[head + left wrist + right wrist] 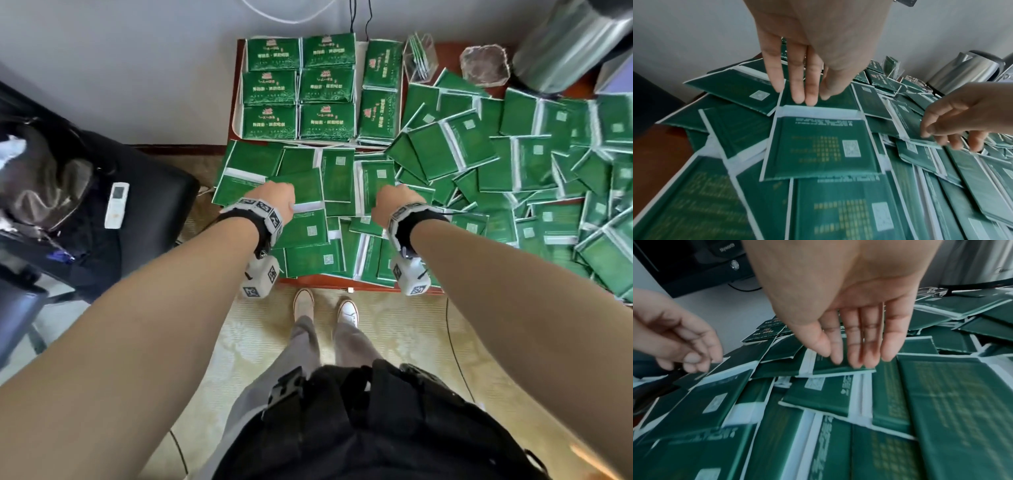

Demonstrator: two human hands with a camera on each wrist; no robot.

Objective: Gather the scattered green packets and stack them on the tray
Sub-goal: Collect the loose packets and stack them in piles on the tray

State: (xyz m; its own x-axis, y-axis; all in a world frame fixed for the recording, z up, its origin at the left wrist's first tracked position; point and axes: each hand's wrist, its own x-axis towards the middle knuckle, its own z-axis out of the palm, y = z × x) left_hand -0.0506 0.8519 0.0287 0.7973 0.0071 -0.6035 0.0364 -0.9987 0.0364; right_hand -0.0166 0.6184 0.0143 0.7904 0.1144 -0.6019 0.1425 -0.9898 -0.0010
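Covering most of the red-brown worktop (pixel 346 287), a loose heap of green packets (pixel 513 164) sprawls from the near edge to the right border of the head view, mostly face-down and overlapping at every angle. At the far left corner sits the white tray (pixel 237 113), where packets are already stacked face-up in neat stacks: two columns of three and a third column of two turned sideways. Judging by that, the job is begun but far from finished; the bulk of the pile remains to be gathered.

A steel kettle (pixel 561 51) stands at the far right, with a clear holder (pixel 419 58) and a glass ashtray (pixel 484 65) between it and the tray. A black chair (pixel 85 205) carrying a white remote (pixel 116 205) stands to the left of the worktop.

Room to move looks tight. Packets overhang the near-left edge of the worktop and could slide off if nudged. The tray rim is hemmed in by loose packets on its near and right sides, so the clearest approach seems to be from above.

The left hand (pixel 274 197) is spread, straight fingers (pixel 797 87) reaching down onto a packet at the near left of the heap. The right hand (pixel 395 200) is likewise flat, fingertips (pixel 855 356) resting on the raised edge of one packet (pixel 838 368), holding nothing.
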